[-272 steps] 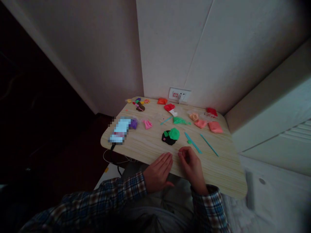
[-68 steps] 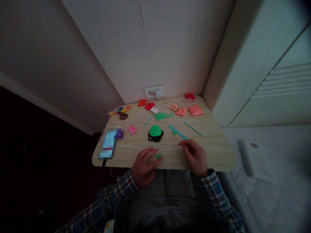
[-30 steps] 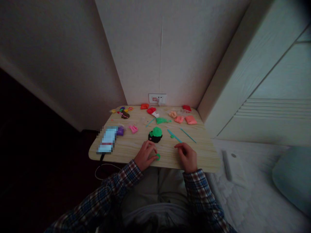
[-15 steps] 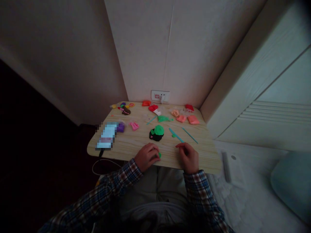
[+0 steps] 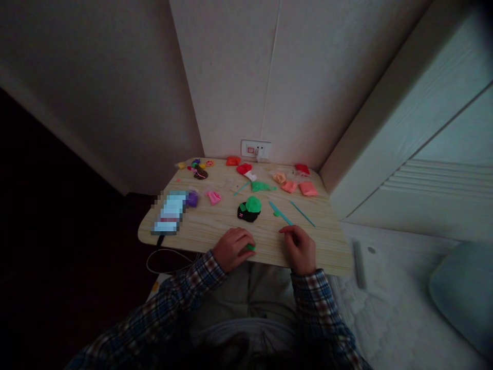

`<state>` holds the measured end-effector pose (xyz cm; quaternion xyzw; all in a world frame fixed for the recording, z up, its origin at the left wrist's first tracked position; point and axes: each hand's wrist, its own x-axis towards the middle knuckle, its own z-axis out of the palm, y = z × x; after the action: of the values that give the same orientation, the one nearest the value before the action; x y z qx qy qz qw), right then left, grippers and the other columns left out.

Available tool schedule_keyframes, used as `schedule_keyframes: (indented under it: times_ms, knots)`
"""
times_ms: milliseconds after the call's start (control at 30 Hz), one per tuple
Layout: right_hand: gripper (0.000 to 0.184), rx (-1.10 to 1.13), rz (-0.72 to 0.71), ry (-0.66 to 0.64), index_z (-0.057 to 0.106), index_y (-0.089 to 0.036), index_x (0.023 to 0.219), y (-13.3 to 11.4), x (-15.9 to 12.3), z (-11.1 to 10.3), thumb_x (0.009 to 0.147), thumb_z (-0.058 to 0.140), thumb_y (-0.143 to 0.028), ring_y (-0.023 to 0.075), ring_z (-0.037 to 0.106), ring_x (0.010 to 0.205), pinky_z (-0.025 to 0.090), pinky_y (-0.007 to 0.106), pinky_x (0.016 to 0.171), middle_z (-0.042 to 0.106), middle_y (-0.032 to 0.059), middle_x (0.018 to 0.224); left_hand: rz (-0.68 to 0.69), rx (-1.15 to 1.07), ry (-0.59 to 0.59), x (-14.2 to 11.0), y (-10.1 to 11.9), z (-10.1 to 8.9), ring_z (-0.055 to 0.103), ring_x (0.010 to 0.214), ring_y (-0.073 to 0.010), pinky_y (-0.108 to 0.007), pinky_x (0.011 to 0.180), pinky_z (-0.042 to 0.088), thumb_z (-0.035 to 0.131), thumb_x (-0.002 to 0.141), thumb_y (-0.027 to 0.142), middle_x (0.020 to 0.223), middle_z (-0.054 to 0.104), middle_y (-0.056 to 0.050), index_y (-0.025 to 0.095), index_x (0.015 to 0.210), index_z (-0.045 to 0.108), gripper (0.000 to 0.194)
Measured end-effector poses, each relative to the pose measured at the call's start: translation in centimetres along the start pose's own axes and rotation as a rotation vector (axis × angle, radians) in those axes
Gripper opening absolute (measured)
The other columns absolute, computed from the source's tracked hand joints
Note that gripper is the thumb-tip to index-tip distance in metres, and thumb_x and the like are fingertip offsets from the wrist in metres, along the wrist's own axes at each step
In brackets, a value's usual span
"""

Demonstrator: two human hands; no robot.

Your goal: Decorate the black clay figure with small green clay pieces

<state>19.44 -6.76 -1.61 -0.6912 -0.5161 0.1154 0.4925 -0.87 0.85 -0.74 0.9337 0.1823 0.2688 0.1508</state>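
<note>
My left hand point(image 5: 232, 247) rests near the front edge of a light wooden table point(image 5: 215, 228), fingers curled over a small green clay piece point(image 5: 250, 247). My right hand point(image 5: 299, 248) lies a little to the right with thumb and fingers pinched together; what is between them is too small to make out. Beyond the hands sits a black clay lump topped with green clay point(image 5: 250, 209). A teal modelling tool point(image 5: 280, 213) lies just beyond my right hand.
A phone point(image 5: 170, 218) with a cable lies at the table's left. Coloured clay packets point(image 5: 300, 186) and small clay figures point(image 5: 199, 170) line the back, by a wall socket point(image 5: 256, 149). A second thin teal stick point(image 5: 302, 214) lies to the right. A white cabinet stands to the right.
My left hand has curled over the green clay piece and drawn it slightly nearer. The right hand stays put. The view has shifted a little.
</note>
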Motion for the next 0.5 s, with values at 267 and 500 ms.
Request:
schedule_keyframes:
  times_ms: [267,500]
  knots:
    - [0.024,-0.016,0.016,0.008,0.065,-0.018,0.075,-0.03,-0.03,-0.12,0.079,0.045,-0.03,0.0127,0.046,0.051,0.035,0.024,0.052,0.054,-0.001,0.058,-0.05,-0.02,0.012,0.07,0.24,0.31,0.055,0.082,-0.0165,-0.031,0.078,0.043,0.053,0.087,0.024,0.084,0.064,-0.005,0.016,0.079,0.06,0.013]
    - [0.026,-0.067,0.039,-0.02,0.065,-0.017,0.078,0.03,-0.28,-0.54,0.078,0.047,-0.035,0.0141,0.048,0.053,0.036,0.025,0.052,0.057,0.0004,0.06,-0.095,-0.049,-0.035,0.32,0.18,0.43,0.055,0.089,-0.0182,-0.031,0.083,0.043,0.065,0.078,0.04,0.091,0.064,-0.006,0.016,0.086,0.061,0.026]
